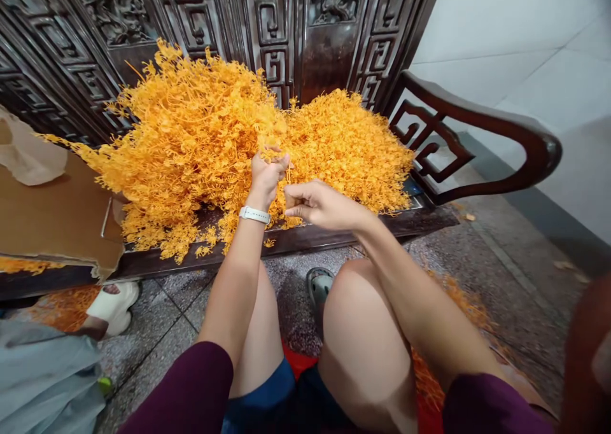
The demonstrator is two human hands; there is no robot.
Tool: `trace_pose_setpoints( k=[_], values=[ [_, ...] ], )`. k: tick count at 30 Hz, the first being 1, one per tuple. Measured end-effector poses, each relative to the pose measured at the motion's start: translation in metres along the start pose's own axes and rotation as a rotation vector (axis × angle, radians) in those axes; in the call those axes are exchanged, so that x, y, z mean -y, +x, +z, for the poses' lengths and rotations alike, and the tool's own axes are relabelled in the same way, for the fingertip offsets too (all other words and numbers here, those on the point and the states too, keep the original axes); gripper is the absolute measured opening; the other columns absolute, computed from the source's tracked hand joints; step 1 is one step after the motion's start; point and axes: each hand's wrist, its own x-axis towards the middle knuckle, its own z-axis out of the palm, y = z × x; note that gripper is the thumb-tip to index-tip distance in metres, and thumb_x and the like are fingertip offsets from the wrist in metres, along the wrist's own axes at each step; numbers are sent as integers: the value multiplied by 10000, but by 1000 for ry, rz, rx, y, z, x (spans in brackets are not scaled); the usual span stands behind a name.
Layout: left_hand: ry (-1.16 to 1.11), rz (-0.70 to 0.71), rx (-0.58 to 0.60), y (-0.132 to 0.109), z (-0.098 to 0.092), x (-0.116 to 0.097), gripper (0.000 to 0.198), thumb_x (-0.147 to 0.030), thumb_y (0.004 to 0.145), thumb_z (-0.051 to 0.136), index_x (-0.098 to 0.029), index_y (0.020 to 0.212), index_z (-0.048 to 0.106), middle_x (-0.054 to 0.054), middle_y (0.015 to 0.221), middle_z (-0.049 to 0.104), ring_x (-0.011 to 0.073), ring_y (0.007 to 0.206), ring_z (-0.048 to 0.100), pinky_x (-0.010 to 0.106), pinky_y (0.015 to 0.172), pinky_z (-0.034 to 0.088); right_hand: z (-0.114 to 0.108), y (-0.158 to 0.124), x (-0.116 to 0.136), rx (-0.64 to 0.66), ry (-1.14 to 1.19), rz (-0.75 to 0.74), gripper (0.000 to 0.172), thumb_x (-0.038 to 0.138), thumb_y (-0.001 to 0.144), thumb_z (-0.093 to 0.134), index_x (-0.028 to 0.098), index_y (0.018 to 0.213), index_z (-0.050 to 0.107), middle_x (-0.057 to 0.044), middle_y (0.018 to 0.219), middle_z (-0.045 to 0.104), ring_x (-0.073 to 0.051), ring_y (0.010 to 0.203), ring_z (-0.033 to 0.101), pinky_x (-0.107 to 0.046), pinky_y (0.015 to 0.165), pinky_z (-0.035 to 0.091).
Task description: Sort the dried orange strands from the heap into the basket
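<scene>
A big heap of orange flower sprigs, thin-stemmed and possibly artificial, covers the dark wooden bench. My left hand, with a white watch band at its wrist, is closed around a few orange sprigs at the front of the heap. Just to its right and slightly lower, my right hand is closed in a pinch, thumb against curled fingers. Whatever lies between those fingertips is hidden or too small to make out. A small gap separates the two hands.
A cardboard box stands left on the bench. The carved backrest rises behind, and a curved armrest juts out on the right. Orange scraps litter the floor. Another person's shoe shows at left.
</scene>
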Motion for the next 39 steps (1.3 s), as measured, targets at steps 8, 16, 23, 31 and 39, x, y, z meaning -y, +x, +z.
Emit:
trace_pose_setpoints(
  k=[8,16,23,31,39],
  values=[
    [12,-91,4,24,-14,-3,327,-168,800,809,-218,968,532,-53,648,592,29,427,389,186,422,165,27,-6,48,918,604,-66,312,462,904,780,168,821,720,-60,799,722,-167,715,663,-289,690,530],
    [-94,-136,281,4,-9,-11,293,-416,908,783,-225,1051,611,25,858,732,14,419,275,199,414,198,-14,2,-5,-806,907,206,299,506,917,677,253,1075,668,24,733,575,-102,566,390,-263,532,352],
    [-71,-251,451,-2,-4,-14,413,-587,978,622,-223,1162,685,32,770,705,49,406,353,218,431,277,-12,-5,-15,-806,667,336,367,368,796,812,260,1087,616,50,675,533,-94,511,364,-287,496,251],
    [-37,-287,558,-16,5,-13,585,-700,937,612,-232,1280,688,-4,638,604,79,430,410,219,437,289,-10,-9,-27,-685,337,449,202,326,856,780,201,942,646,16,632,598,-90,517,411,-281,508,254],
    [46,-87,482,-9,-5,-11,329,-484,905,782,-171,997,732,58,847,718,65,540,559,196,501,396,-16,-16,-33,-708,333,443,170,308,872,747,193,828,630,-1,623,626,-79,479,386,-273,489,236]
  ],
)
